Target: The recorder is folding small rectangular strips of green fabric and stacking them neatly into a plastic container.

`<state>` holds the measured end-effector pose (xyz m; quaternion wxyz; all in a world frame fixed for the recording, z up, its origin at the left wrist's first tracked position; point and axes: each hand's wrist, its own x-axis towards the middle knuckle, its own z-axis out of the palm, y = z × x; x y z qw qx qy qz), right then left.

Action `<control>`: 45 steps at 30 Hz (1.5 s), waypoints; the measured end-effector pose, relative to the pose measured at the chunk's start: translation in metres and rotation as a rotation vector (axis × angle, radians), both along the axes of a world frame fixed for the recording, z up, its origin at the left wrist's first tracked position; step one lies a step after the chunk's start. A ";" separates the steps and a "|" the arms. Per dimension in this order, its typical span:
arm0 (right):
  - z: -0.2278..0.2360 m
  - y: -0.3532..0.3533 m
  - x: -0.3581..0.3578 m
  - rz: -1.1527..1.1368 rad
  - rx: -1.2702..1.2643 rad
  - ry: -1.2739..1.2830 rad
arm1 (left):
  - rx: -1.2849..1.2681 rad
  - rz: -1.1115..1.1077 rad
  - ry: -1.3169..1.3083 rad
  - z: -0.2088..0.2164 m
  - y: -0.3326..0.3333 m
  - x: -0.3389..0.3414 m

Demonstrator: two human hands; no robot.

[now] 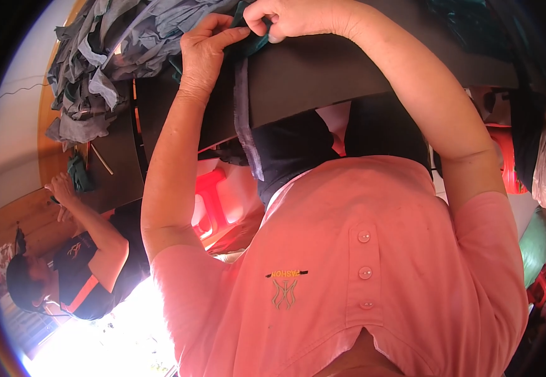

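Note:
At the top of the head view, my left hand [207, 51] and my right hand [298, 17] work close together over the dark table. Between them is a piece of dark green cloth [257, 45]. My left thumb and fingers pinch its left side. The fingers of my right hand are curled and closed on its upper right part. A long narrow grey fabric strip [243, 113] runs down from near the cloth and hangs over the table edge toward my lap. The upper end of the cloth is cut off by the frame.
A large heap of grey and green cloth pieces [116, 56] lies left of my hands on the dark table [311, 81]. More dark green cloth [468, 25] is at the far right. A co-worker [84, 270] handles green cloth at the left. A red stool [213, 198] stands below.

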<state>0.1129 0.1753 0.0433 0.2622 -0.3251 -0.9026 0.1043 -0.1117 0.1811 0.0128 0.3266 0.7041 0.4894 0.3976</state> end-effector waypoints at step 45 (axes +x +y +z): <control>-0.009 0.011 0.019 0.000 -0.121 -0.001 | -0.005 -0.107 -0.023 -0.005 -0.001 -0.006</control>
